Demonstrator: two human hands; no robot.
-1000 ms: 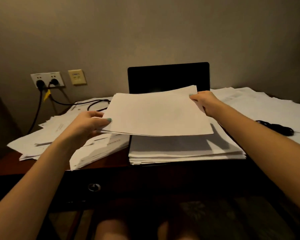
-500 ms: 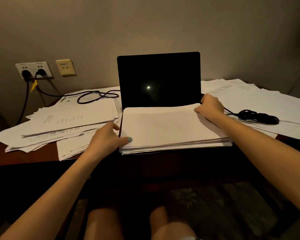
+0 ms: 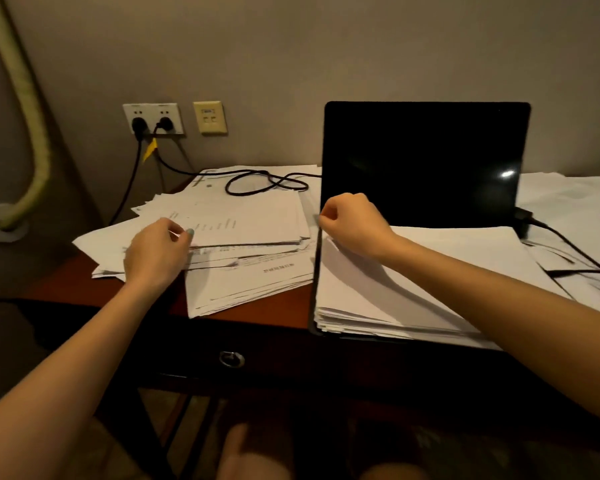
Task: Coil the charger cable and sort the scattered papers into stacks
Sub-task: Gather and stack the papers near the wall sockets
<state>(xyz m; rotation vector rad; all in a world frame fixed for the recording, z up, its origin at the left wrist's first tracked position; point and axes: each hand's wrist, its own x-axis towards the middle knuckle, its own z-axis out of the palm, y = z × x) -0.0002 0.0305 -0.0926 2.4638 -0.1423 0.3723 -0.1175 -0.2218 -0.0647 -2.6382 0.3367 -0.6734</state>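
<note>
left hand (image 3: 156,252) pinches a corner of the scattered papers (image 3: 253,220); right hand (image 3: 352,223), fingers curled, sits at the far corner of the stack (image 3: 447,268), its grip impossible to tell. charger cable (image 3: 277,181) lies looped beyond the left hand, running behind the laptop (image 3: 423,161).

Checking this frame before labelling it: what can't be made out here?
All in the head view:
Keyboard of the laptop: covered by the neat stack.
Print on the scattered papers: too small, blurred.
Right-side cable: runs off the right edge.
Whether the left hand or right hand pinches a sheet: fingers curl under, out of sight.
</note>
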